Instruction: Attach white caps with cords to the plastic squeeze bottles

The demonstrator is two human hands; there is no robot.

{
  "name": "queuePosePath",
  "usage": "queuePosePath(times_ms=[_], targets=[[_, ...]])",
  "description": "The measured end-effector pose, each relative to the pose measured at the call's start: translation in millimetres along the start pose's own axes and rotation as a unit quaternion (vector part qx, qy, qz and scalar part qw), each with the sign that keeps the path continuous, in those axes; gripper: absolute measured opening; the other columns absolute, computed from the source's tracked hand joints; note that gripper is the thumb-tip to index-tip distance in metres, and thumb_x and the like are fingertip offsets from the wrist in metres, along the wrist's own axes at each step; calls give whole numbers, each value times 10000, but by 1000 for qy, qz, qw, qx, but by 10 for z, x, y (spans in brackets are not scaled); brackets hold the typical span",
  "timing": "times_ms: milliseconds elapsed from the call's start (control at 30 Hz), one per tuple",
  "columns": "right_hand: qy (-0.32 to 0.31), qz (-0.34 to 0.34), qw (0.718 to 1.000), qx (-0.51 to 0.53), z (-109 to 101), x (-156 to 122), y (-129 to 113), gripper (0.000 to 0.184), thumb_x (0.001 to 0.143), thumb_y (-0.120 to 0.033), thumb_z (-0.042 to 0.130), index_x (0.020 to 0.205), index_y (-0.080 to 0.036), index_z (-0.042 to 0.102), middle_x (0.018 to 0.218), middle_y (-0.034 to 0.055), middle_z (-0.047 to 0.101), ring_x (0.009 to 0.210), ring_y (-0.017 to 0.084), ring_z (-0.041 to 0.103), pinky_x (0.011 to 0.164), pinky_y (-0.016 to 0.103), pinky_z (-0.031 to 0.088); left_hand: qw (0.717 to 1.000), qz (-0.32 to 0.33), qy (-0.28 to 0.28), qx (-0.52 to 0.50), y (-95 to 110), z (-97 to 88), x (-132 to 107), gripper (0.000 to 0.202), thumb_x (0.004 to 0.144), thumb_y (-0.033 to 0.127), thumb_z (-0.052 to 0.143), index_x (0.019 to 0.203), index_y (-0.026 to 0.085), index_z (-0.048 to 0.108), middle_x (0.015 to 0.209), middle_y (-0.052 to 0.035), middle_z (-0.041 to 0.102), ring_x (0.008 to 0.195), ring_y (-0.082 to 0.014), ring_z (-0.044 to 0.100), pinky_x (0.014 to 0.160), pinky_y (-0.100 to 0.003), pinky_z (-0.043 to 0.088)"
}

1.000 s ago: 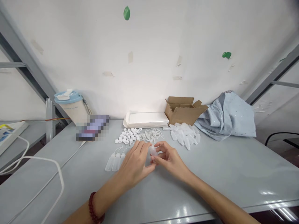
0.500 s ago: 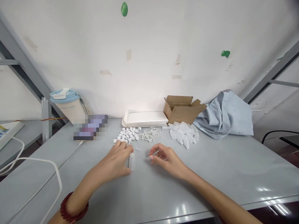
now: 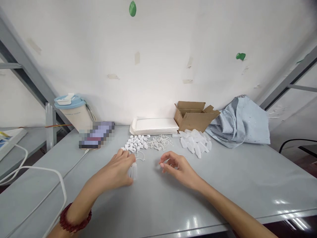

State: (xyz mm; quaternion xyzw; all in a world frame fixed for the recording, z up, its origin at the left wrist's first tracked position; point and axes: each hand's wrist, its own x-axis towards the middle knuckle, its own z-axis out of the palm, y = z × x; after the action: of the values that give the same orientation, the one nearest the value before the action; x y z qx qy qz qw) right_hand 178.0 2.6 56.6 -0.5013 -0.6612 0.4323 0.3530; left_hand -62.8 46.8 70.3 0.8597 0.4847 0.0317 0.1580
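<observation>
My left hand (image 3: 118,170) lies on the grey table (image 3: 223,178) with its fingers curled round a small translucent bottle (image 3: 134,171) that has a white cap and a loop. It covers the spot where other such bottles lay. My right hand (image 3: 177,168) hovers just to the right, fingers loosely curled and apart, holding nothing. Behind the hands lie a heap of small white caps (image 3: 135,143), a tangle of white loops (image 3: 160,142) and a pile of translucent bottles (image 3: 195,141).
At the back stand a stack of white trays (image 3: 155,125), an open cardboard box (image 3: 194,116), a light blue cloth (image 3: 241,122), a blue-lidded jug (image 3: 73,110) and a blurred flat object (image 3: 97,135). A white cable (image 3: 49,172) loops across the table's left side.
Both hands held a bottle together in the middle a second ago. My left hand has since carried it leftward and down to the table; my right hand let go and stayed put.
</observation>
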Motion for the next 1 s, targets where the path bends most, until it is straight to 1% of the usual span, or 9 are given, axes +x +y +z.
queuePosePath(times_ms=[100,167,233,300,400,500,600,800,1000], targets=[[2,2,1000,3,-7,7,8,200,845,-373,536,943,-199,542,898,36,663,704,148,622,616,281,446,1000,-12,-18,-2,24,-34,-13,313,577,189,570,889,204,566,856,-44,529,889,-261,481,685,-331,435],[4,1,1000,5,-13,11,18,207,847,-379,533,946,-197,538,912,39,665,702,146,622,611,279,446,1000,-7,-13,-15,37,-57,-11,303,595,275,635,884,209,572,860,-39,540,895,-264,489,690,-331,443],[7,1,1000,4,-20,14,27,213,849,-384,531,949,-196,539,897,38,665,704,147,621,611,278,446,999,6,19,-43,40,-64,11,314,647,402,646,888,215,573,870,-38,556,904,-262,500,686,-325,451],[12,1,1000,2,-32,20,31,223,847,-392,533,951,-195,540,855,32,663,698,148,617,609,278,449,995,12,71,-69,34,-45,60,275,779,448,531,926,219,571,901,-45,572,941,-256,503,702,-326,454],[25,2,1000,-1,-70,36,28,227,846,-399,533,949,-197,541,831,28,655,691,151,618,601,279,452,991,19,122,-55,32,37,159,274,902,256,328,1021,212,571,920,-63,577,959,-244,493,747,-350,441],[52,-2,999,-10,-141,61,28,224,843,-405,532,925,-198,543,835,28,643,689,155,632,593,279,456,991,16,132,28,74,149,238,358,822,55,312,972,180,612,831,-93,560,846,-251,482,689,-358,428],[93,-4,995,-24,-238,92,42,243,831,-422,539,924,-198,543,844,33,634,686,162,643,596,289,470,984,10,143,103,142,243,276,391,731,-47,314,848,159,624,798,-115,547,813,-266,469,640,-352,414],[162,-14,984,-76,-405,147,111,256,837,-437,517,917,-196,548,863,46,638,670,168,636,557,292,470,976,23,133,173,194,274,297,377,706,-90,313,805,128,604,856,-134,559,856,-282,478,672,-364,426],[220,-35,958,-181,-563,209,245,196,850,-384,465,868,-201,533,907,63,634,681,169,608,527,286,457,981,30,148,122,216,206,288,393,714,-72,315,865,142,607,868,-122,573,888,-273,491,684,-369,451]])
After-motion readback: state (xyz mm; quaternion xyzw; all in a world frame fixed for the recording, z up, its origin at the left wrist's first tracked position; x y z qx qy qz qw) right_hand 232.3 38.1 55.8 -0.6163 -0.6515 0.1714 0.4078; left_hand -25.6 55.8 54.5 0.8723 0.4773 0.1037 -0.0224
